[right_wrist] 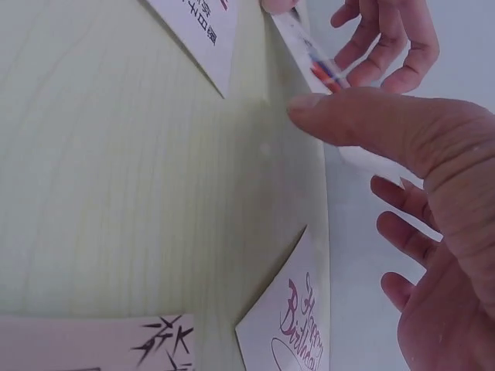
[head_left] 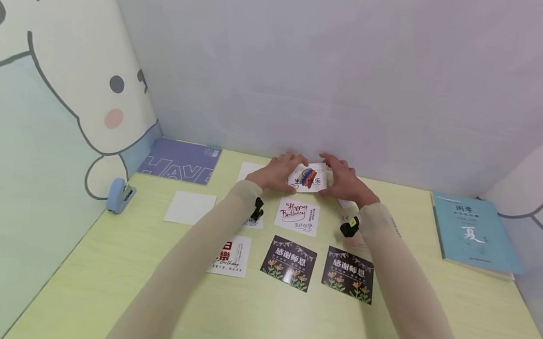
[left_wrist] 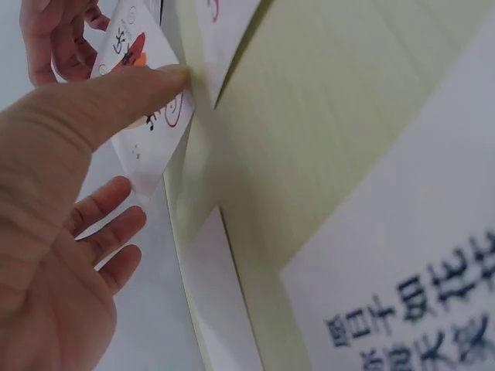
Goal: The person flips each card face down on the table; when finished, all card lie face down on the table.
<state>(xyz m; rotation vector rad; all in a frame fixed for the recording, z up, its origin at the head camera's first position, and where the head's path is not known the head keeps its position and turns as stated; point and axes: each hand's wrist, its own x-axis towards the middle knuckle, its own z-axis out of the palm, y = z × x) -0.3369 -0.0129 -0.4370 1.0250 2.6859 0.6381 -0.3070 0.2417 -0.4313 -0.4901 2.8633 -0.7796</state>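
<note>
At the back of the table, a white greeting card [head_left: 308, 178] with a red and blue drawing and black characters is tilted up between my hands. My left hand [head_left: 278, 172] holds its left side, the thumb in front and the other fingers toward the far edge. Its right side is in my right hand [head_left: 345, 182], whose thumb is at the lower corner. Just in front lies a Happy Birthday card [head_left: 297, 217]. Parts of other cards are hidden under my hands and sleeves, including a white card [head_left: 249, 169] behind the left hand.
Two dark flower cards [head_left: 289, 263] and a red-lettered card [head_left: 231, 258] lie nearer me. A blank white card [head_left: 190, 207], purple notebook [head_left: 181, 160] and blue stapler [head_left: 119, 195] are on the left. On the right lies a blue book [head_left: 475, 231]. A pale wall [head_left: 323, 79] rises behind.
</note>
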